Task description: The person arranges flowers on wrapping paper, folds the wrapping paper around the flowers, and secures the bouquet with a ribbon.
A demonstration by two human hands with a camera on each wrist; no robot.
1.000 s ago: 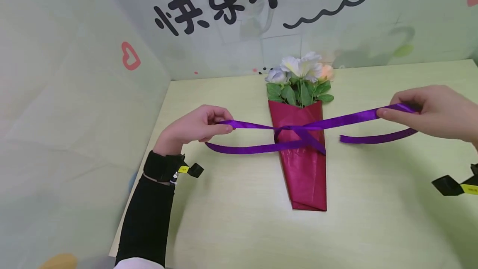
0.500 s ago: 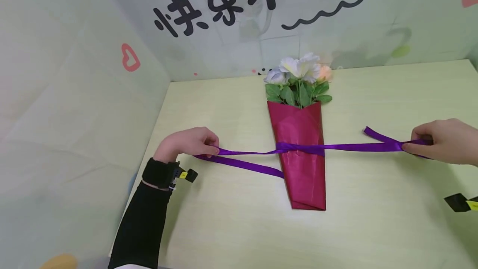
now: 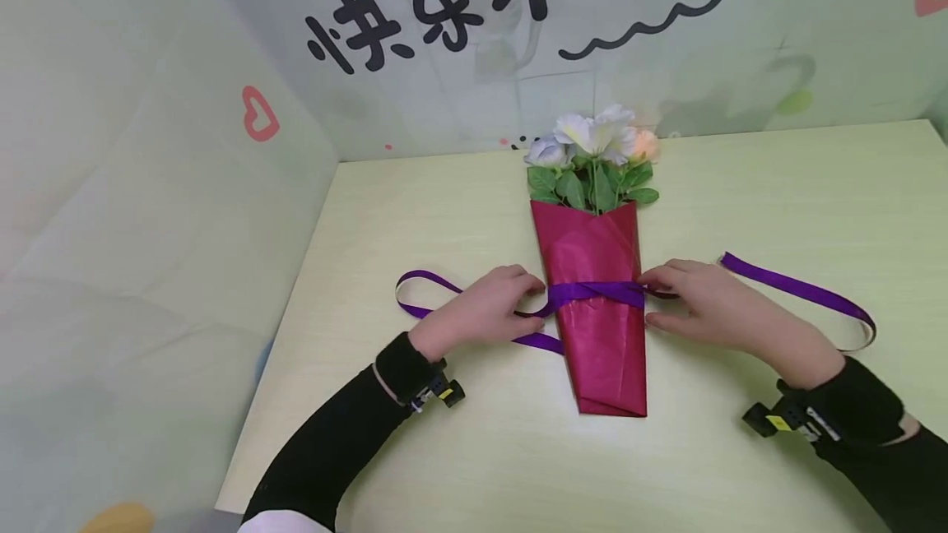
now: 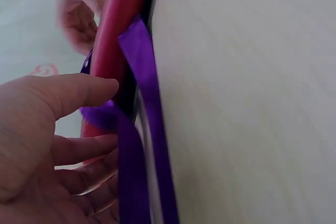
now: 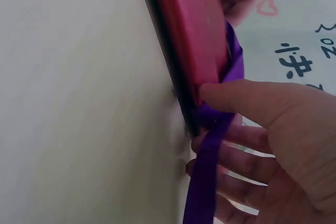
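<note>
A bouquet of pale flowers in shiny dark red wrapping [image 3: 601, 360] lies on the table. Across its middle runs a purple ribbon [image 3: 592, 293], crossed over itself, its loose ends lying to both sides. My left hand [image 3: 485, 311] is at the left edge of the wrapping, thumb and fingers apart. In the left wrist view the ribbon [image 4: 131, 171] passes beside these fingers without being pinched. At the opposite edge, my right hand [image 3: 714, 303] has its fingertips against the wrapping. Its thumb touches the red side in the right wrist view, with the ribbon [image 5: 205, 171] trailing past spread fingers.
The pale wooden table [image 3: 444, 451] meets a printed backdrop [image 3: 474, 81] behind the flowers [image 3: 592, 138]. Another backdrop panel [image 3: 148, 270] stands along the left side. One ribbon tail [image 3: 807, 294] curls on the right, beyond my right hand.
Both hands held the ribbon ends pulled outward and lowered them, drawing the crossing flat on the wrapping. Now they have let go of the ends and moved inward to the bouquet's edges.
</note>
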